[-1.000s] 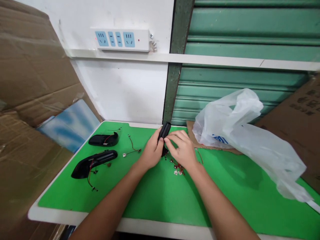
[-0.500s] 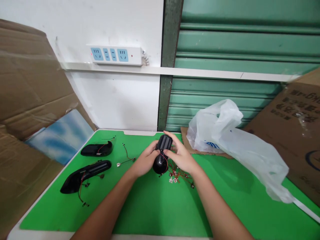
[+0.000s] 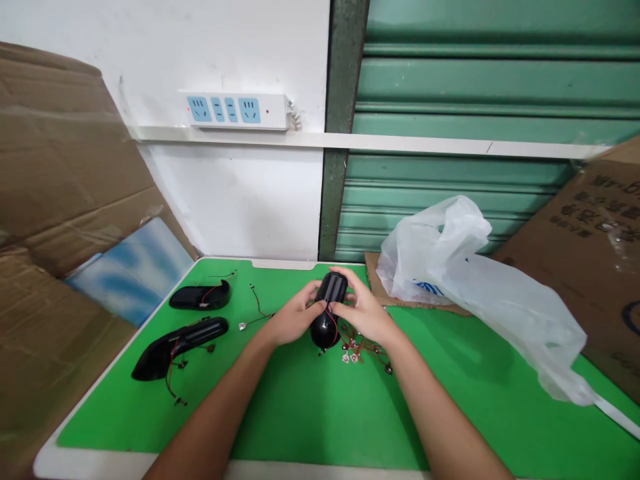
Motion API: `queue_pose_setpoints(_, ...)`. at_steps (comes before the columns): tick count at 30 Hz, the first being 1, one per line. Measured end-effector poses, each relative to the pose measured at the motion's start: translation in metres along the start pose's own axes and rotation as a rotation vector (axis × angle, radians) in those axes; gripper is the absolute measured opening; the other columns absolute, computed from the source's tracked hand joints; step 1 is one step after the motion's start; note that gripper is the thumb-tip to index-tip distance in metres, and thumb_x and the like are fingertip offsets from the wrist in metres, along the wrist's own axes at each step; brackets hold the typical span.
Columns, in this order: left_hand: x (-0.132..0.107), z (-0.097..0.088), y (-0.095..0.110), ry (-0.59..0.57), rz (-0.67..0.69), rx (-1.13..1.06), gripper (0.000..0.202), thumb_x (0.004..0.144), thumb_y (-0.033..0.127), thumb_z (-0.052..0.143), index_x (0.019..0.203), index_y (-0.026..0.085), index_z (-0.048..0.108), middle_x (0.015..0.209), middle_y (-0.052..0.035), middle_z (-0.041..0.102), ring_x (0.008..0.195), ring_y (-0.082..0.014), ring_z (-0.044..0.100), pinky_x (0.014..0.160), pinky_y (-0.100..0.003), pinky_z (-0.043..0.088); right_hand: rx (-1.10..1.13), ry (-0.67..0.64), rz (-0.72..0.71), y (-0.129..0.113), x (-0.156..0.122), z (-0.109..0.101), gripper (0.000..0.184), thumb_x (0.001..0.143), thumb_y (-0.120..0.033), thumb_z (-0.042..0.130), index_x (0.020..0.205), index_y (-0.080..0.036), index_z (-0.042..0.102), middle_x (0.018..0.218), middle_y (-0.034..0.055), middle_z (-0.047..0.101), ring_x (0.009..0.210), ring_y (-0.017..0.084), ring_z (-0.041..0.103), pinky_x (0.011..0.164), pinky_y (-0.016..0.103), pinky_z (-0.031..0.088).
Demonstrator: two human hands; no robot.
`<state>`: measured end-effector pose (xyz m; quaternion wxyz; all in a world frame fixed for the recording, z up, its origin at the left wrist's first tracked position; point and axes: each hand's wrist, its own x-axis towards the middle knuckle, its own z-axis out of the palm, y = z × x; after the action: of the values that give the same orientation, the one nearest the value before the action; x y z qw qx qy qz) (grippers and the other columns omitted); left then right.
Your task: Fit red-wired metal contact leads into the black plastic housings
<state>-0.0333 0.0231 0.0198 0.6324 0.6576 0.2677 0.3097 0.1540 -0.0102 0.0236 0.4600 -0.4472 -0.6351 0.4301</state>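
Observation:
Between both hands, over the middle of the green mat, is a glossy black plastic housing (image 3: 325, 329) with a rounded near end and a thin red wire across it. My left hand (image 3: 299, 316) grips its left side, thumb on top. On the opposite side my right hand (image 3: 364, 309) is closed around it, its thumb close to the other thumb by the wire. Just below my right hand lies a small heap of wired parts (image 3: 356, 352) with red leads and round silvery pieces, partly hidden by that hand.
Two more black housings, one curved-ended (image 3: 197, 297) and one longer (image 3: 180, 348) with wires, lie at the left. A loose wired piece (image 3: 257, 317) rests near my left wrist. A white plastic bag (image 3: 430, 260) sits back right; cardboard (image 3: 65, 160) stands left, a carton (image 3: 575, 260) right.
The camera view has shifted slightly, moving the scene a little to the right. Both hands keep their hold on the black housing, thumbs still at the red wire.

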Motion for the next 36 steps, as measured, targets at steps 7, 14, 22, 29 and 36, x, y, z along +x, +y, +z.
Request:
queue_pose_setpoints(7, -0.002, -0.001, -0.004, -0.032, 0.080, 0.078, 0.045, 0.100, 0.040, 0.053, 0.139, 0.019, 0.047, 0.133, -0.0125, 0.062, 0.127, -0.0257, 0.055, 0.109, -0.043, 0.042, -0.003, -0.030, -0.025, 0.001, 0.000, 0.001, 0.061, 0.083, -0.018, 0.067, 0.139, -0.027, 0.045, 0.129, 0.0090, 0.063, 0.107, 0.023, 0.067, 0.091, 0.041, 0.057)
queue_pose_setpoints(14, -0.001, 0.000, -0.007, 0.023, 0.114, 0.214, 0.044, 0.101, 0.035, 0.047, 0.141, 0.015, 0.044, 0.137, -0.0140, 0.057, 0.130, -0.0254, 0.052, 0.114, -0.042, 0.038, -0.020, -0.009, -0.044, 0.000, 0.000, 0.005, 0.061, 0.084, -0.019, 0.066, 0.141, -0.027, 0.044, 0.136, 0.0087, 0.060, 0.113, 0.023, 0.065, 0.097, 0.039, 0.055)
queue_pose_setpoints(22, -0.002, 0.003, -0.011, 0.076, 0.122, 0.281, 0.040, 0.102, 0.032, 0.043, 0.139, 0.015, 0.044, 0.135, -0.0136, 0.058, 0.124, -0.0242, 0.054, 0.112, -0.041, 0.040, -0.014, 0.000, -0.041, 0.003, 0.000, 0.007, 0.061, 0.084, -0.018, 0.065, 0.140, -0.028, 0.044, 0.135, 0.0082, 0.059, 0.113, 0.022, 0.066, 0.094, 0.037, 0.057)
queue_pose_setpoints(29, -0.001, 0.010, -0.012, 0.152, 0.155, 0.379, 0.034, 0.100, 0.025, 0.041, 0.133, 0.014, 0.045, 0.127, -0.0127, 0.059, 0.119, -0.0239, 0.056, 0.109, -0.039, 0.042, 0.016, 0.044, -0.047, 0.000, 0.000, 0.012, 0.058, 0.082, -0.017, 0.064, 0.136, -0.026, 0.045, 0.135, 0.0090, 0.056, 0.116, 0.022, 0.062, 0.096, 0.036, 0.055)
queue_pose_setpoints(36, -0.002, 0.014, -0.012, 0.180, 0.131, 0.407, 0.038, 0.097, 0.024, 0.043, 0.133, 0.012, 0.044, 0.126, -0.0144, 0.059, 0.116, -0.0250, 0.057, 0.109, -0.042, 0.041, -0.012, 0.073, -0.095, 0.008, 0.003, 0.015, 0.059, 0.081, -0.015, 0.062, 0.137, -0.025, 0.044, 0.133, 0.0074, 0.056, 0.121, 0.021, 0.059, 0.108, 0.038, 0.046)
